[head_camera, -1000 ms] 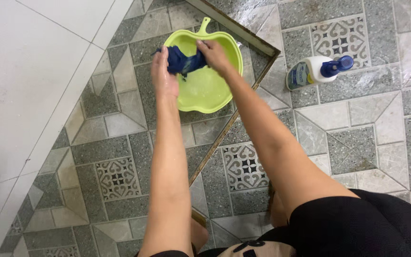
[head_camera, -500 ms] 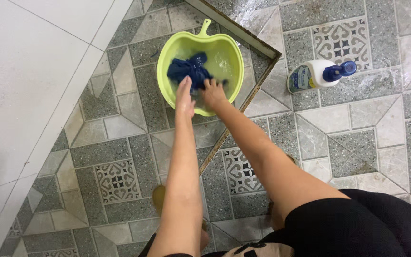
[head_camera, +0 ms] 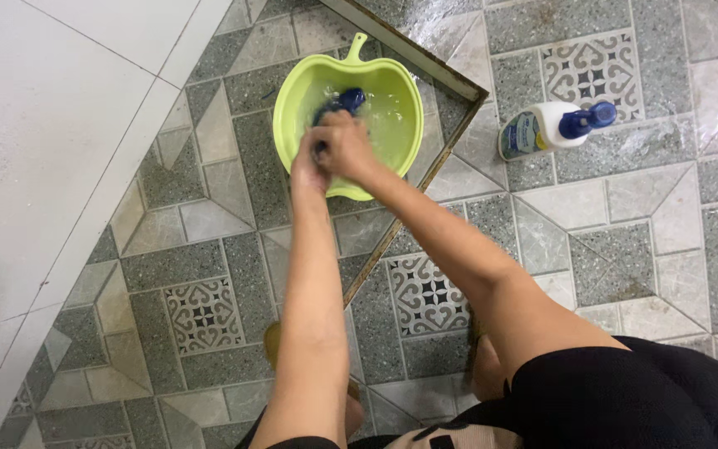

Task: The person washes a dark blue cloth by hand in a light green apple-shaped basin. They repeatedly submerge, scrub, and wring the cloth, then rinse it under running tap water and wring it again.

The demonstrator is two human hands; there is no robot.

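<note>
- Sitting low in the shallow water of a lime-green apple-shaped basin [head_camera: 392, 158], a dark blue cloth [head_camera: 344, 103], bunched up and mostly hidden under the hands, with one wet fold poking out toward the far rim.
- Clamped on the cloth from the near-left side, left hand [head_camera: 309, 162], fingers curled tight around a wad of fabric.
- Pressed against it from the right, right hand [head_camera: 349, 148], also closed on the cloth, knuckles up, touching the left hand.
- Best handled, judging by this grip, by rubbing one gathered fold against the other in short strokes, keeping the fabric under or just above the water so drips fall back inside.
- Worth keeping both wrists over the middle of the basin; leaning on the near rim could tip a light plastic bowl on wet tiles.
- Worth turning the wad now and then so a fresh patch gets scrubbed.
- Resting on patterned grey floor tiles [head_camera: 209, 308], the basin, tucked into the corner of a metal-edged threshold strip [head_camera: 450, 125].
- Lying on its side well apart to the right, a white detergent bottle [head_camera: 542, 129] with a blue cap.
- Glistening around the bottle, wet floor; plain white tiles at far left.
</note>
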